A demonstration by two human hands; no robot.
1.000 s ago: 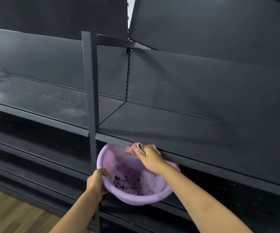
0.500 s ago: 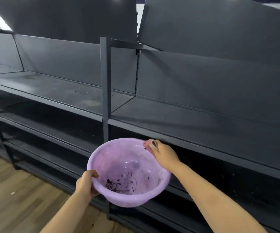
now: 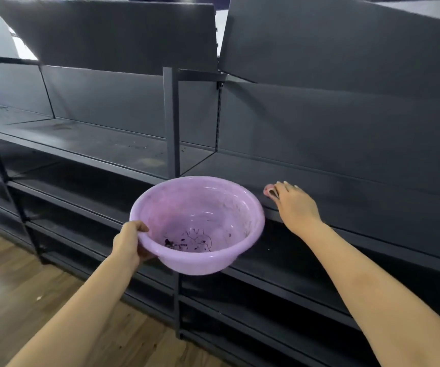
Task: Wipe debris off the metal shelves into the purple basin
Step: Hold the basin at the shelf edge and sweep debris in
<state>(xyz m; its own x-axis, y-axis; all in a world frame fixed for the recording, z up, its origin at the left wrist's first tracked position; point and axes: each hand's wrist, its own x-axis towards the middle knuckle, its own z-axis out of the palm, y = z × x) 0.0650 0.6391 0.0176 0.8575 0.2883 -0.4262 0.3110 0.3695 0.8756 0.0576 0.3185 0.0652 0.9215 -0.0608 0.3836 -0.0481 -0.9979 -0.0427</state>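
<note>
Purple basin [image 3: 197, 223], dark crumbs lying at btm; left hand [image 3: 129, 243] gripping its rim, right hand [image 3: 297, 207] pressing pink cloth [image 3: 269, 191] on shelf [image 3: 346, 197]

1. A single head-worn camera looked forward and down from the person's own standpoint.
2. It faced the dark metal shelves [image 3: 319, 186] at close range, at an angle, with both forearms reaching in from the bottom edge.
3. The wide lens bent the shelf lines.
</note>
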